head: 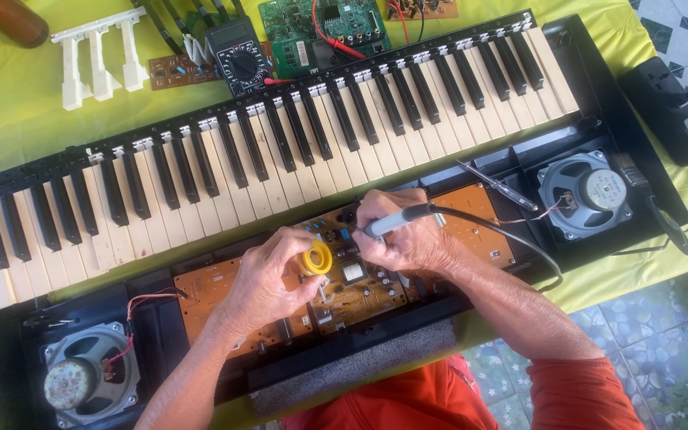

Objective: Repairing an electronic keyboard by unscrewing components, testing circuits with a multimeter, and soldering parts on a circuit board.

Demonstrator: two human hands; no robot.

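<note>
An opened electronic keyboard lies on a yellow-green cloth, its brown circuit board exposed below the keys. My right hand grips a grey soldering iron with the tip down on the board; its black cable runs off to the right. My left hand holds a small yellow spool of solder just left of the iron's tip.
Speakers sit at the lower left and right of the case. A screwdriver lies on the board. A multimeter, green circuit boards, loose white keys and a black power strip surround the keyboard.
</note>
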